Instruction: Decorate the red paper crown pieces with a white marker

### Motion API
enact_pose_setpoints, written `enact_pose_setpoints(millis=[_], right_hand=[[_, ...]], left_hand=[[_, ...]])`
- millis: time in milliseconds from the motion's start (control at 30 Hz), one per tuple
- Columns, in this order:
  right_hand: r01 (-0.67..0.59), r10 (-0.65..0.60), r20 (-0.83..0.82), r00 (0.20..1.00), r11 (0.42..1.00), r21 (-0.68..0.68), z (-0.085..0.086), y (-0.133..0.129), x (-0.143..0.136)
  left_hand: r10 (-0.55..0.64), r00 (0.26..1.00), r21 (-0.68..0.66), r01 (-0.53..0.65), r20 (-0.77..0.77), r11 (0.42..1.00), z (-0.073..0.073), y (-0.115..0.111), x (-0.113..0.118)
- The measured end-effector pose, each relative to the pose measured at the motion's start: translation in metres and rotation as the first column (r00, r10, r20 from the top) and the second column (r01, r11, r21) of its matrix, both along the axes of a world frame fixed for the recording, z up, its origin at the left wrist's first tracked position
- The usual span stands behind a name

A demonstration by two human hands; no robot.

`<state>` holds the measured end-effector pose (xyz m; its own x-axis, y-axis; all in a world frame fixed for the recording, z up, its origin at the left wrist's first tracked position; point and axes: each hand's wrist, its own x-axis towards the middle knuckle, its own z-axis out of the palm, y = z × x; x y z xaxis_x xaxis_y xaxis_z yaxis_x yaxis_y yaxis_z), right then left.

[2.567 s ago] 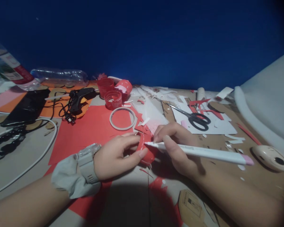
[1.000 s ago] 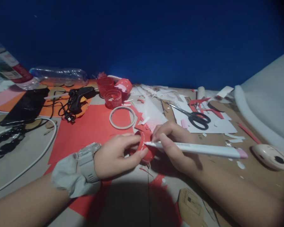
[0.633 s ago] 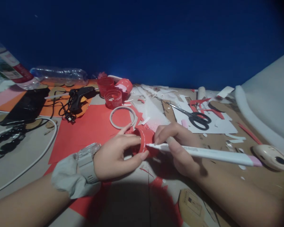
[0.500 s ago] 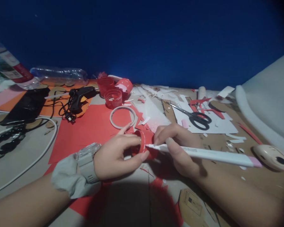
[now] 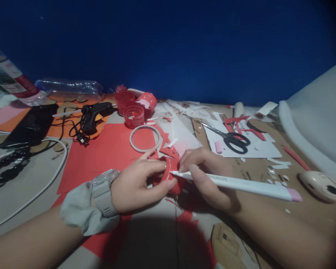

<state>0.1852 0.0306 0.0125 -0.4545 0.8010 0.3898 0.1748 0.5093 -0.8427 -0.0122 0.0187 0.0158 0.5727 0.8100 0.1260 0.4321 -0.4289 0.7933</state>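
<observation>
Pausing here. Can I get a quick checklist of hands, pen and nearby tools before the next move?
1. Left hand holding the red piece: ok, thumb and fingers on it.
2. Right hand gripping the white marker: ok.
3. Marker tip at the white marks: ok, beside them; actual contact, cannot tell.
4. Marks complete all round: cannot tell, part of the piece is hidden.
5. Scissors apart from both hands: ok, lying mostly on white paper.
6. Glue gun cool: cannot tell; it lies apart from both hands.
</observation>
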Motion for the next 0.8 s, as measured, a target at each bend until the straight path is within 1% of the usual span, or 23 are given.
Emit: enact_pose_setpoints(millis=[200,367,500,667,733,800], right_hand=[[0.048,-0.047,-0.041,0.998,0.999,0.011,-0.0046,0.0007,0.0002],[0.010,-0.010,-0.010,1.000,1.000,-0.007,-0.0010,0.0003,-0.0006],[0.057,-0.057,-0.005,0.998,0.998,-0.011,0.0002,0.0003,-0.0001],[0.013,-0.013,-0.029,0.999,1.000,-0.011,-0.0044,0.0010,0.0015],[0.021,-0.021,-0.015,1.000,1.000,0.001,-0.0048,0.0012,0.0017],[0.047,-0.047,-0.033,0.998,0.999,0.018,-0.0044,0.0016,0.0020]], left_hand=[[-0.021,1.000,-0.025,0.021,-0.013,0.999,0.0010,0.0016,0.0001],[-0.009,1.000,-0.008,0.008,-0.021,1.000,0.0003,0.0013,0.0001],[-0.010,1.000,-0.008,0.010,-0.015,1.000,0.0006,0.0011,0.0006],[-0.016,1.000,-0.017,0.016,-0.007,1.000,0.0008,0.0013,0.0008],[-0.012,1.000,-0.017,0.012,-0.017,1.000,0.0008,0.0007,0.0007],[-0.013,1.000,-0.008,0.013,-0.016,1.000,0.0010,-0.0002,0.0004]])
